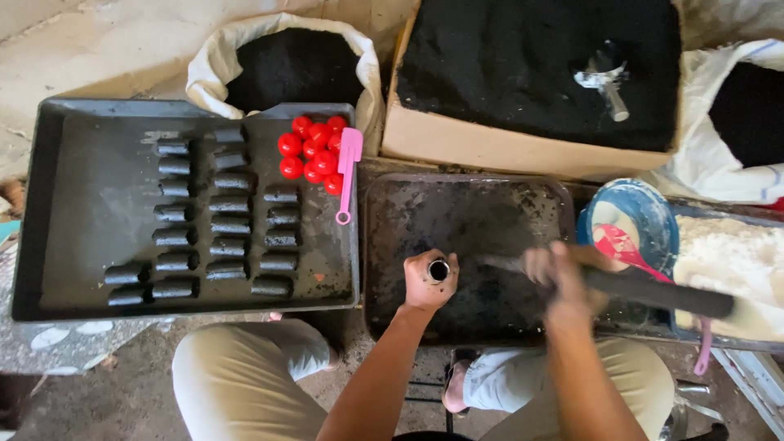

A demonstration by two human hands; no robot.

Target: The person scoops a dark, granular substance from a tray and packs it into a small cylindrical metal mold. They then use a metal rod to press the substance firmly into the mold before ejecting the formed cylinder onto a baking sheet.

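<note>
My left hand (426, 282) is closed around a small upright metal tube (438, 270) whose open top shows, standing on a dark, soot-stained tray (490, 204). My right hand (558, 282) is blurred with motion and grips a long dark rod or stick (661, 291) that stretches to the right over the tray's edge. Left of this tray, a large black tray (82, 204) holds several rows of short black cylinders (230, 224), a cluster of red balls (313, 149) and a pink spatula (349, 167).
A white sack of black powder (290, 65) stands at the back. A cardboard box of black powder (523, 73) holds a metal scoop (604, 80). At right are a blue-and-white bowl (641, 216) with a pink spoon, white powder (731, 261), another sack (747, 114). My knees are below.
</note>
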